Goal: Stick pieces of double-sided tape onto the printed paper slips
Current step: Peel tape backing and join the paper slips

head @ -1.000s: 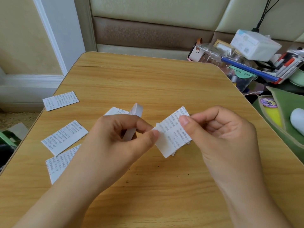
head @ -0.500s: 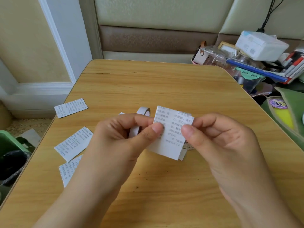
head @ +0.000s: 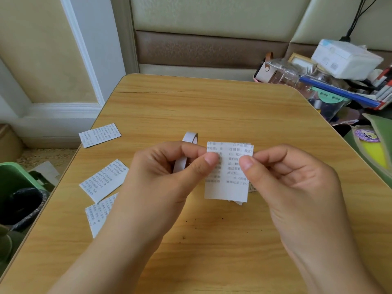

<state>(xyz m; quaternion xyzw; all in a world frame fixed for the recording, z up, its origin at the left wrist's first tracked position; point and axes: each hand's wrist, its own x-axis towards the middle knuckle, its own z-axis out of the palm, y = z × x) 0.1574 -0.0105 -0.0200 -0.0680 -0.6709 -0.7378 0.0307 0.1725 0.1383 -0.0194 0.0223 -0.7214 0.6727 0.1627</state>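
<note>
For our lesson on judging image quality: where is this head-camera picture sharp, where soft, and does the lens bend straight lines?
Head view: even daylight with faint shadows; print on the held white paper slip is partly legible, smeared near the left hand thumb; the wooden table edges and white door frame splay outward, wide-angle distortion; clutter at far right looks soft.

Bare forearms, sleeveless, ringless fingers

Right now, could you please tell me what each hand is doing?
Left hand: pinching the slip, tape roll tucked in its fingers.
Right hand: pinching the slip.
</note>
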